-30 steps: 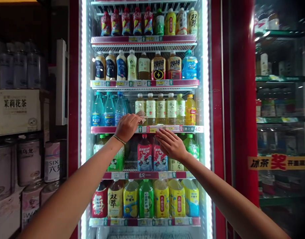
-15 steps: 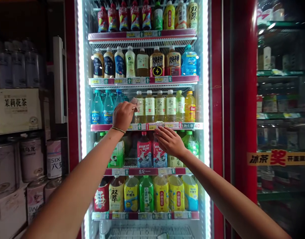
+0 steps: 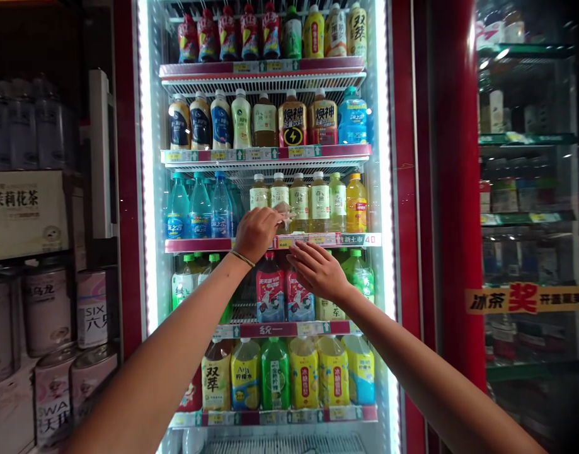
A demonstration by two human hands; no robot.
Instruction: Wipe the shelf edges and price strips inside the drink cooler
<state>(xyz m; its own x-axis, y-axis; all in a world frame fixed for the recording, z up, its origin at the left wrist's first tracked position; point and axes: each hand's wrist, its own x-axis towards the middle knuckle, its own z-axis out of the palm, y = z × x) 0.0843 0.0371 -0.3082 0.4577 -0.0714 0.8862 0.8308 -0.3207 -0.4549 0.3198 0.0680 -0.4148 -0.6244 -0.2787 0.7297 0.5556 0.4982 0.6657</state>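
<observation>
My left hand (image 3: 257, 234) is closed on a crumpled pale tissue (image 3: 283, 214), in front of the middle shelf's pale-labelled tea bottles (image 3: 299, 203). Just below the tissue runs that shelf's price strip (image 3: 323, 239). My right hand (image 3: 318, 271) has its fingers stretched out, with the fingertips at the strip's lower edge; whether they touch it I cannot tell. Behind this hand stand red-and-blue drink bottles (image 3: 270, 295), one of them partly covered by the fingers.
The lit drinks cooler has several shelves of bottles. Blue-green bottles (image 3: 201, 208) stand left of my left hand, green-capped bottles (image 3: 361, 277) to the right. Tins (image 3: 47, 309) and a carton (image 3: 27, 214) are stacked at left. Another glass-fronted cabinet (image 3: 530, 221) stands at right.
My left hand has moved right and slightly down with the tissue, closer to my right hand. The right hand has hardly moved. The whole view has shifted a little.
</observation>
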